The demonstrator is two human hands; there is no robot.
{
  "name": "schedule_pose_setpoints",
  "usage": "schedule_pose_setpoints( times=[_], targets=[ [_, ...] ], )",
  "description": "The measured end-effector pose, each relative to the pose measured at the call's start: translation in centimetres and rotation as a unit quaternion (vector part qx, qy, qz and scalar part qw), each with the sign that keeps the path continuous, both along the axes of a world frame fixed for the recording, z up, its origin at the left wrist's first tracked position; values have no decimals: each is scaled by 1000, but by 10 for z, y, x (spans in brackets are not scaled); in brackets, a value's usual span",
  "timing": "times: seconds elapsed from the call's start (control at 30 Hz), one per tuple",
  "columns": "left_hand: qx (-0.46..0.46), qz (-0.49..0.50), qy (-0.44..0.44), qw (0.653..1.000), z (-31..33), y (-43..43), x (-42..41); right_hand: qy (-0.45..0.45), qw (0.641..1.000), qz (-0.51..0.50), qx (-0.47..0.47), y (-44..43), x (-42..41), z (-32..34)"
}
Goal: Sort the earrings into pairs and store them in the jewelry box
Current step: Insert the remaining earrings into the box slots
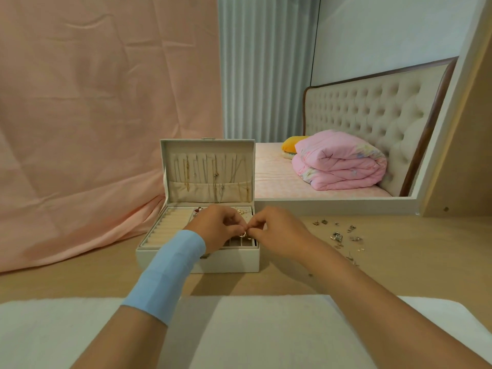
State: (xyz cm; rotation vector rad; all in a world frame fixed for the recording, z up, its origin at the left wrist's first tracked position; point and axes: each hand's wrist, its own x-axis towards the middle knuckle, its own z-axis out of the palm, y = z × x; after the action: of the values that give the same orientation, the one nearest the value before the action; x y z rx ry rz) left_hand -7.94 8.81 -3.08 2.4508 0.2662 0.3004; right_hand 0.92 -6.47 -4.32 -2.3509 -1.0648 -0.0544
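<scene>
A white jewelry box [149,254] stands open on the wooden desk, its lid upright with several thin chains hanging inside. My left hand [217,226] and my right hand [274,230] meet over the box's front compartments. Between their fingertips they pinch a small gold hoop earring [242,233]. Whether there is one hoop or two is too small to tell. Loose earrings [339,237] lie scattered on the desk to the right of my right hand.
A pink cloth [93,129] hangs behind and left of the box. A mirror [346,102] at the back right shows a bed with a folded pink quilt. A white cloth [253,331] covers the desk's near edge.
</scene>
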Motion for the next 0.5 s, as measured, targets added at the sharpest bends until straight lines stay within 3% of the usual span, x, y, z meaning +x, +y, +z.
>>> schedule_pose_setpoints(
  times=[0.17,0.5],
  targets=[
    [32,3,10,999,-3,-4,5,58,998,24,19,-8,9,4],
    [72,-8,14,997,-2,-10,6,87,995,44,36,-18,17,7]
  ],
)
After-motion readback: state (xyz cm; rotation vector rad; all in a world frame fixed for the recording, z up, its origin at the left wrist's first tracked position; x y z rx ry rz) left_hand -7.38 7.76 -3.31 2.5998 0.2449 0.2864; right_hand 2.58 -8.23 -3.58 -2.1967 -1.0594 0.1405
